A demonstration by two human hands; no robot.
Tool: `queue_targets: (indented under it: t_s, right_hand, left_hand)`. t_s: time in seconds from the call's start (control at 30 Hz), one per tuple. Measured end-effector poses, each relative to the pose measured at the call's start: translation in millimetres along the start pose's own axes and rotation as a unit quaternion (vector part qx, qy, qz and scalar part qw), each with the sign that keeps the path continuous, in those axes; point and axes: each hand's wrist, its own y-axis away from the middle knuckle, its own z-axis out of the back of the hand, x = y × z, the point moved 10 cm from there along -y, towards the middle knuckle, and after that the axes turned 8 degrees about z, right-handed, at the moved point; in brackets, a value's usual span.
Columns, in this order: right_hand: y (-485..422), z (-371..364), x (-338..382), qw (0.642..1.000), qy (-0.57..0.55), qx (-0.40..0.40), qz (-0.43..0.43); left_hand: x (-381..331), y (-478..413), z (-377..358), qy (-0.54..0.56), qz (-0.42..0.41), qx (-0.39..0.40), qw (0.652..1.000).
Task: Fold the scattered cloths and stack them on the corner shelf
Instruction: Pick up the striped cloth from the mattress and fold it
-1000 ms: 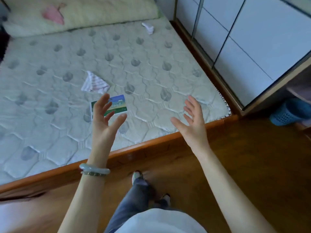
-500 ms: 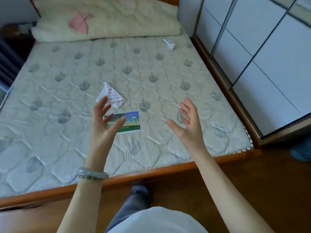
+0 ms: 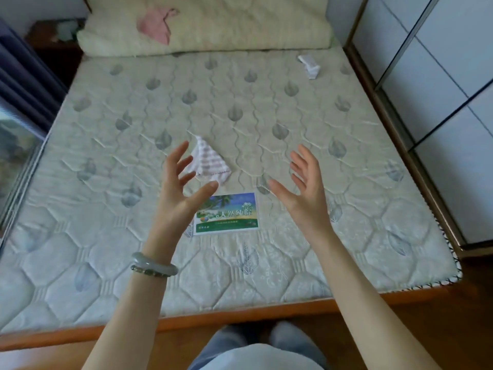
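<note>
With our left hand (image 3: 177, 194) and right hand (image 3: 305, 194) both spread wide and holding nothing, we should reach for the striped cloth (image 3: 212, 162) lying just beyond the left fingertips (image 3: 181, 150), pinch two corners and lift it flat before folding

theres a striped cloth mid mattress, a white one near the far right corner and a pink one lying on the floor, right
Not quite. The pink cloth is not on the floor: the head view shows it lying on the rolled cream quilt at the far end of the mattress. The rest holds: the striped cloth is mid mattress and the white one is near the far right corner.
</note>
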Motion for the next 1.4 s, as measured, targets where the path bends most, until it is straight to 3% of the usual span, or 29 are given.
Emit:
queue_targets:
  t_s: [0.23,0.6,0.83,1.1,1.3,1.4]
  right_hand:
    - [-34,-20,-18,0.999,0.003,0.037,-0.01]
    - [-121,-61,-95,0.997,0.014,0.074,-0.032]
    - [-181,-119,-184,0.992,0.071,0.085,-0.06]
    - [-231,-169,-329,0.961,0.161,0.15,-0.169]
    - [-230,-208,-412,0.913,0.194,0.253,-0.255]
    - [-232,-216,-444,0.9,0.201,0.253,-0.292]
  left_hand:
    - [10,-23,1,-0.029,0.006,-0.007,1.0]
    - [89,-121,1,-0.215,0.006,0.028,0.976]
    - [212,-207,-2,-0.331,0.042,0.096,0.938]
    - [373,-272,8,-0.387,0.179,0.094,0.9]
    - [429,-298,-31,-0.477,0.105,0.181,0.853]
    - [451,-318,-36,-0.493,0.089,0.175,0.848]
